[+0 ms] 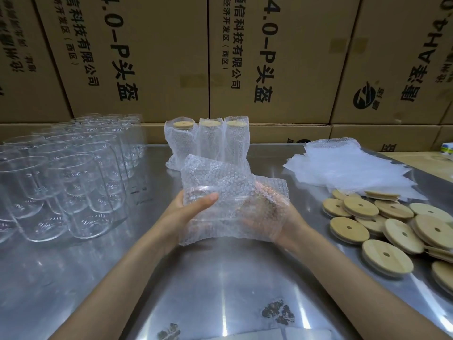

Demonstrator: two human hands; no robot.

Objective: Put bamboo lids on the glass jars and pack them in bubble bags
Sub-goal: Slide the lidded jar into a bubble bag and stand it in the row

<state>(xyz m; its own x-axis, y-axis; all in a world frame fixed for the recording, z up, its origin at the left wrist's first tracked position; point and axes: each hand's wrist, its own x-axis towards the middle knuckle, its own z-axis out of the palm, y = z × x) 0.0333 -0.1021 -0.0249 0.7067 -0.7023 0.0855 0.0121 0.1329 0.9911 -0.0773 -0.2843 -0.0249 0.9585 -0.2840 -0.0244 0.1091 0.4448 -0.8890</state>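
Jar (210, 202) is mid-table, held above the steel table (220, 278), lying roughly sideways inside a bubble bag (220, 177). Left hand (193, 207) wraps the jar body through the bag, thumb across the front. Right hand (267, 214) is behind the bag film near the lidded end, fingers curled around it; exact finger spread hard to read through the bubbles. Handling call: glass is rigid, fragile and slick, the bag is soft and floppy and adds grip, so hold the body through the film, not the loose bag mouth. Whether the lid is seated tight can't be told, so I'd keep a hand on that end. Three bagged jars (208, 141) stand upright behind; bare jars (73, 173) on the left, spare bags (348, 168) and lids (382, 224) on the right. Cartons (147, 57) behind read "4.0-P头盔" and "信科技有限公司"; the other print is only partly legible.
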